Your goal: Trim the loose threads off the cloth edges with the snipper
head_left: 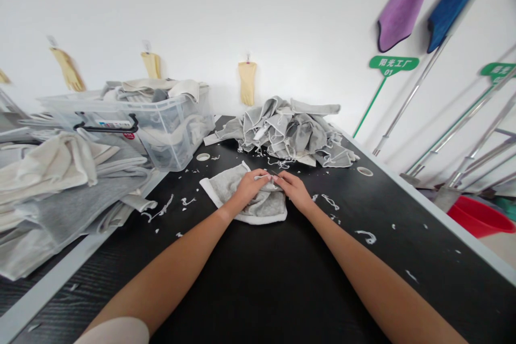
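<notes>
A grey cloth with white edging (pixel 266 205) lies bunched on the black table (pixel 258 279), around the middle of the view. My left hand (pixel 250 187) is closed on its upper part, fingers pinching the fabric. Close beside it, my right hand (pixel 293 189) is closed at the cloth's upper right. A small dark, thin thing shows at the right fingertips, too small to identify. White thread scraps (pixel 161 209) are scattered on both sides of the cloth.
Behind the hands is a heap of grey cloths (pixel 298 131). At left stand a clear plastic box (pixel 169 140) filled with cloths and a large cloth pile (pixel 80 193). Yellow gloves (pixel 247 83) hang on the wall. Poles and a red basin (pixel 479 216) are beyond the right edge.
</notes>
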A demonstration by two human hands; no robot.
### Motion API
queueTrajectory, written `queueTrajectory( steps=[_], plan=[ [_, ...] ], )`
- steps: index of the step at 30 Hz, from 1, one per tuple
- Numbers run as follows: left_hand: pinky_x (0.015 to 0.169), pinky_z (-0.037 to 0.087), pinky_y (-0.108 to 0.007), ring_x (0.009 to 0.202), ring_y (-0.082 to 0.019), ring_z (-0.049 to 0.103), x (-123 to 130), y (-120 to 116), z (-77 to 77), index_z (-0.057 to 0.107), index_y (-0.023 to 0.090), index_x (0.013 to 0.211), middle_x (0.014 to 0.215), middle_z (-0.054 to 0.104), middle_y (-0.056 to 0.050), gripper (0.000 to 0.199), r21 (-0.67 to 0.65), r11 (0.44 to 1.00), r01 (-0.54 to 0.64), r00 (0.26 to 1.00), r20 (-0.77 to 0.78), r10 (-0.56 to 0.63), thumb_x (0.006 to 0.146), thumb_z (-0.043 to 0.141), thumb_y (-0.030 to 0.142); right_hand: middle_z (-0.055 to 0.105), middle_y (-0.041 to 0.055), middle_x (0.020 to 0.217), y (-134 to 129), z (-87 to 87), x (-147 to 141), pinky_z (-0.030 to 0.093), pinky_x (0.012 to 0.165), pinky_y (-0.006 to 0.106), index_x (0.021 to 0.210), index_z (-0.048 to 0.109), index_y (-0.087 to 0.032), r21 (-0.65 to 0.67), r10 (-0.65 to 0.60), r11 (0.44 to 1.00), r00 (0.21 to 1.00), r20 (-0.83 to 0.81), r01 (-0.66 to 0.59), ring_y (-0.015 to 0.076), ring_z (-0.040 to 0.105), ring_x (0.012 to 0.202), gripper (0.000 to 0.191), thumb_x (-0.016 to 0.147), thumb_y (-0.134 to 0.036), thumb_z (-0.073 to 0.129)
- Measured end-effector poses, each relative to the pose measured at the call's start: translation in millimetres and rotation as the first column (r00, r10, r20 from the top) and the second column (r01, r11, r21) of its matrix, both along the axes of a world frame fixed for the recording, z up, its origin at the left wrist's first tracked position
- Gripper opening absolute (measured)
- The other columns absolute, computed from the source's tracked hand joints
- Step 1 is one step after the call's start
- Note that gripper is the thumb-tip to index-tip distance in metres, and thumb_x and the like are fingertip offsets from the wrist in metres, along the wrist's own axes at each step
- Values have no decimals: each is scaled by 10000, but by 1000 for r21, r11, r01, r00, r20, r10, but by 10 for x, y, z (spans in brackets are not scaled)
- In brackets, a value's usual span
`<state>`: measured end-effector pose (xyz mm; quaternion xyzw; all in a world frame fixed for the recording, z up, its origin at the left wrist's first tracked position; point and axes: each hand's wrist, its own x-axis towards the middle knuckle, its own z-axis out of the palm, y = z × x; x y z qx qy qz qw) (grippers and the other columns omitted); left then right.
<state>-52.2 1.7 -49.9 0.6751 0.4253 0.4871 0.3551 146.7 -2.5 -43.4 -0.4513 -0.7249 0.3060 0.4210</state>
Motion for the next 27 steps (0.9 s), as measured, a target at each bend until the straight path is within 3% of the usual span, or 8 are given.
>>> queueTrajectory(
  steps=[4,19,24,27],
  plan=[
    [921,513,-315,955,-223,686,0,3,0,752,201,947,968,767,-36,256,-9,1000,-16,997,-72,16,899,606,406,700,4,875,59,-58,15,460,761,281,922,715,-237,72,-30,997,999,16,28,199,619,831,303,909,-528,633],
    [906,507,-293,966,-194,660,30,34,-69,685,214,949,985,728,-19,177,13,1000,7,992,-125,-5,903,606,367,728,8,829,138,-124,49,445,716,281,906,743,-214,37,-25,999,998,55,23,193,635,774,313,902,-503,624],
    [904,504,-290,977,-196,660,29,60,-101,707,226,1003,1018,734,-18,246,-9,1000,19,986,-166,-21,922,597,431,733,14,847,160,-147,59,443,709,289,914,729,-220,32,-79,997,992,102,76,200,640,775,285,910,-478,606],
    [852,505,-279,904,-191,653,28,56,-95,721,224,968,940,729,-9,309,-8,999,51,976,-213,-52,943,561,487,738,19,875,166,-146,68,454,742,300,932,727,-226,39,-111,993,990,92,108,212,654,817,277,917,-467,592]
  ],
)
